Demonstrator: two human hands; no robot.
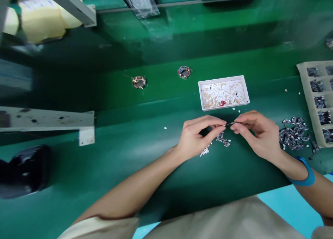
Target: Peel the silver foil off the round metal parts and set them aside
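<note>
My left hand (199, 133) and my right hand (258, 131) meet over the green bench, fingertips pinched on a small thin dark part (229, 124) that spans the gap between them. Its kind is too small to make out. Below the left fingers lie a few shiny dark metallic pieces (223, 139) and a little group of white pieces (205, 151). Just beyond the hands sits a shallow white tray (246, 90) with many pale scraps and a red bit inside. To the right of my right hand is a heap of dark curved shiny parts (293, 134).
A beige compartment tray (308, 93) with dark parts stands at the right edge. Two round metallic items (139, 82) (184, 72) lie farther back. Metal brackets (87, 128) jut in from the left, near a black object (26, 169). A clear plastic bag (142, 3) hangs at the back.
</note>
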